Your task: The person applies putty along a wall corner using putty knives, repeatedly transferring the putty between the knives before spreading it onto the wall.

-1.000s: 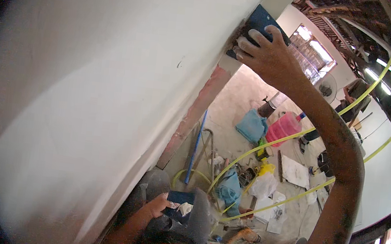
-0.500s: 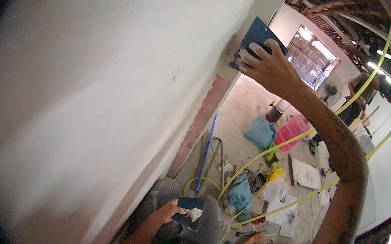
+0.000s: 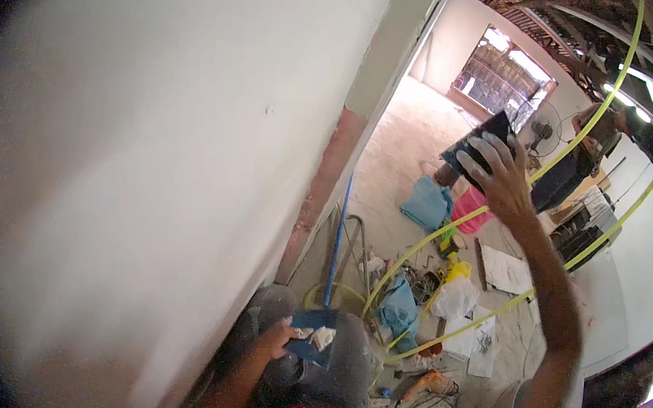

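Note:
My right hand (image 3: pixel 500 177) is raised on the right, its whitened fingers wrapped round a dark flat putty spreader (image 3: pixel 493 131). That spreader is in the air, apart from the wall edge. Low in front of my lap, my left hand (image 3: pixel 275 340) grips a blue flat putty spreader (image 3: pixel 320 320) with a lump of whitish putty (image 3: pixel 322 337) on it. The white wall (image 3: pixel 164 145) fills the left side. Along its end runs a strip, greyish in the upper part (image 3: pixel 386 50) and bare reddish in the lower part (image 3: pixel 326 164).
A yellow hose (image 3: pixel 418 251) loops across the right. On the floor lie a light-blue sack (image 3: pixel 426 203), a white plastic bag (image 3: pixel 457 298), an orange power tool (image 3: pixel 428 383) and a white board (image 3: pixel 506 269). A blue pole (image 3: pixel 337 245) leans nearby. Another person (image 3: pixel 581 160) stands farther back.
My right hand and its spreader have come off the wall's end strip and moved right and down. The view has shifted slightly; my left hand still holds its spreader with putty.

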Demonstrator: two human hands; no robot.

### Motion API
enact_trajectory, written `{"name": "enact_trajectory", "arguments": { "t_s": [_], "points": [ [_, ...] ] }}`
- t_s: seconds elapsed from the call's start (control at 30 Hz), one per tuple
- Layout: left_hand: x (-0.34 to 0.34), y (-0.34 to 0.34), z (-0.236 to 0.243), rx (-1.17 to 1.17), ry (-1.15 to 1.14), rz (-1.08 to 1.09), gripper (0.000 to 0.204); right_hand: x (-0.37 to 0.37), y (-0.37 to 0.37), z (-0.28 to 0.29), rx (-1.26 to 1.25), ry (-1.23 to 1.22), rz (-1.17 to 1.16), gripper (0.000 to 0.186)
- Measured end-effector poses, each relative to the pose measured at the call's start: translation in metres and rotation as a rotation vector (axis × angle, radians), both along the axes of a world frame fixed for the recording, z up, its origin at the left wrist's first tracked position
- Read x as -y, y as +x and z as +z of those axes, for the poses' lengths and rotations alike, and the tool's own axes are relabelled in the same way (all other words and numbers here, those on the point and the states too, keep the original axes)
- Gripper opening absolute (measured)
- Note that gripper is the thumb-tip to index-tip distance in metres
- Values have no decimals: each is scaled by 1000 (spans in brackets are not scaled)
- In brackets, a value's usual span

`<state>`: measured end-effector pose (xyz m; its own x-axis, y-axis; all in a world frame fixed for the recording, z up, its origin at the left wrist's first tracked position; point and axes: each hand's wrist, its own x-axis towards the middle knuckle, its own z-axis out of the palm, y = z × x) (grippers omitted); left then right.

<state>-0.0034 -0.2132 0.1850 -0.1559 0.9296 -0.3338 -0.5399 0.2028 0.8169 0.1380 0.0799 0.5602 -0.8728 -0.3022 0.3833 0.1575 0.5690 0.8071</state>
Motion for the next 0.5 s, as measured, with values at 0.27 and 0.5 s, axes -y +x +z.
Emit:
{"name": "enact_trajectory", "arguments": {
  "t_s": [0.27,0.5],
  "points": [
    [-1,-6,82,-1234,131,208,52,79,64,-176,-805,-1995,89,20],
    [-16,-3,138,201,314,582,30,128,44,-231,-437,-2224,-96,32]
  ]
}}
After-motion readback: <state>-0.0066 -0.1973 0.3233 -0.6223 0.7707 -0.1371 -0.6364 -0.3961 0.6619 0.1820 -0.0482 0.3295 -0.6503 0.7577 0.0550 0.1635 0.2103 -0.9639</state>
